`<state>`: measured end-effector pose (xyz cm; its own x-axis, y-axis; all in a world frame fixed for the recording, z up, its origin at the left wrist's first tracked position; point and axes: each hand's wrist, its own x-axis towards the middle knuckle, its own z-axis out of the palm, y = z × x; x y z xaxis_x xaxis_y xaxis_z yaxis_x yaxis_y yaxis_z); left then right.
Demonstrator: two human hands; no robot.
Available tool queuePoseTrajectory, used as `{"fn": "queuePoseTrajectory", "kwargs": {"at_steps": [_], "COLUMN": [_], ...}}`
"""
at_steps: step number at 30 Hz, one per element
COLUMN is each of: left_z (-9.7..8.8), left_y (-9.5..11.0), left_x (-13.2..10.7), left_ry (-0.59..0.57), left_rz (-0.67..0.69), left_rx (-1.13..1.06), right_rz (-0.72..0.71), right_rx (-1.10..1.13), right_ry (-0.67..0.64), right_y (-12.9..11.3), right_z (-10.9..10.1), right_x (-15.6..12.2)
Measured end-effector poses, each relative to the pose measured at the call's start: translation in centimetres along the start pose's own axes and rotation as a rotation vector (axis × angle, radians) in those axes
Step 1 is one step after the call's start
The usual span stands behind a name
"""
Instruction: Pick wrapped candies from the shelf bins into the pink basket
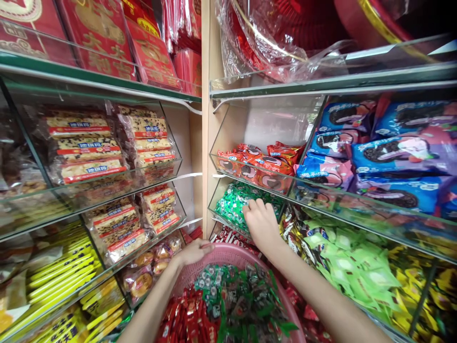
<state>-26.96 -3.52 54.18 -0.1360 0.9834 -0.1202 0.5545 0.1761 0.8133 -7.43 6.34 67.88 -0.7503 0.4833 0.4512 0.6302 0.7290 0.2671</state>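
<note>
My left hand holds the far rim of a pink plastic basket at its left side. Inside the basket lie green-wrapped candies and red-wrapped sweets, heaped together. My right hand is over a clear shelf bin of small green-wrapped candies, at its right part. Its fingers curl down among these candies; the fingertips are hidden, so what they hold does not show.
Above the green candies are red packets, with blue cookie packs to their right. Pale green packets fill a lower bin. Wrapped bars stack on the left shelves. A glass shelf edge runs overhead; a wooden post divides both sides.
</note>
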Motion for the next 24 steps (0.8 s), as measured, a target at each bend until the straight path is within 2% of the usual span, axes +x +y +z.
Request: {"fn": "queuePoseTrajectory", "kwargs": {"at_steps": [3,9,24], "left_z": [0.0,0.0,0.1], "left_y": [0.0,0.0,-0.4], "left_x": [0.0,-0.1,0.0], "left_ry": [0.003,0.005,0.004], "left_rz": [0.001,-0.007,0.01], "left_rx": [0.005,-0.007,0.008], "right_rz": [0.056,0.07,0.095], "right_rx": [-0.061,-0.048,-0.016], "right_ry": [-0.048,-0.073,-0.096], "right_y": [0.5,0.4,1.0], "right_z": [0.6,1.9,1.4], "right_x": [0.5,0.5,0.8]}}
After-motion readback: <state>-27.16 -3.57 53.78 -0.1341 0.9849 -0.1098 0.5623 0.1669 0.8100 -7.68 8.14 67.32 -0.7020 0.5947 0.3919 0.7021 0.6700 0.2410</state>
